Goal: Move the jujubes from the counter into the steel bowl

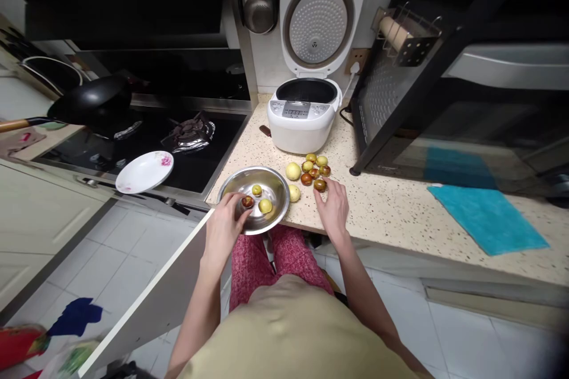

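Observation:
My left hand (223, 226) reaches into a steel bowl (278, 190) at the counter's front edge. Its thumb and fingers close around a reddish-brown jujube (248, 202). A small yellow-green fruit (256, 190) and a larger pale yellow-green fruit (265, 206) lie loose in the bowl. On the counter to the right, my right hand (334, 208) pinches a brown-green jujube (319, 185) between thumb and fingertips. Beyond it sit several more jujubes (314, 173) in a cluster, with two pale yellow round fruits (293, 171) (294, 193) between cluster and bowl.
A white rice cooker (300, 130) stands behind the fruit, lid raised. Left is a gas stove (208, 169) with a white plate (146, 173) at its edge and a black wok (91, 100). A blue cloth (489, 219) lies right, before a black rack (362, 154). A cabinet door (164, 290) juts out.

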### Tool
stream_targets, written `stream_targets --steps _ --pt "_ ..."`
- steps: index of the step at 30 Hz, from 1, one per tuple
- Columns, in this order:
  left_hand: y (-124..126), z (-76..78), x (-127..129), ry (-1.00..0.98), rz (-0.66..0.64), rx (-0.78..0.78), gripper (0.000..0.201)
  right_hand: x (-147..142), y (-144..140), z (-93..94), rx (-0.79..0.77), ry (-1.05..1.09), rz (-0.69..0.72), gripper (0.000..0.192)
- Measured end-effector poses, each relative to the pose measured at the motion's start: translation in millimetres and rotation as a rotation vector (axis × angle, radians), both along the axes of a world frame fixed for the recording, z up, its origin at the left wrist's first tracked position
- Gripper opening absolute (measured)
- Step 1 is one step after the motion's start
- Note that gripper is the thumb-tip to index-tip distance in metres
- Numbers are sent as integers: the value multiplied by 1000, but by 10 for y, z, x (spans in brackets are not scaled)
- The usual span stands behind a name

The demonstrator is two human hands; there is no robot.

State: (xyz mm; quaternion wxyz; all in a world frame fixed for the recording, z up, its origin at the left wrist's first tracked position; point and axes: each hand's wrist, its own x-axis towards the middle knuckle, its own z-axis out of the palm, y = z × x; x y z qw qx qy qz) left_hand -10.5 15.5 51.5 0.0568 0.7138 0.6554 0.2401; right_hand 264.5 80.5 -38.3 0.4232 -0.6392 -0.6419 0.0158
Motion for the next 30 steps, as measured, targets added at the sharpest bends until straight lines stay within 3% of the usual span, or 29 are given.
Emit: stream_targets --steps 8,15,19,22,30 --pt "-76 -130 36 -86 -87 145 24 -4 29 40 -10 77 28 27" --pt "-103 -217 20 -150 -79 197 21 -252 -101 450 121 224 315 27" --pt "-117 -197 21 -153 -62 157 23 -514 -106 679 2 130 537 31" --pt "-115 -217 20 -160 -46 140 24 -693 -36 749 -129 5 684 37" --pt "-100 -259 13 -136 -60 137 23 -958 143 749 -301 -369 638 32"
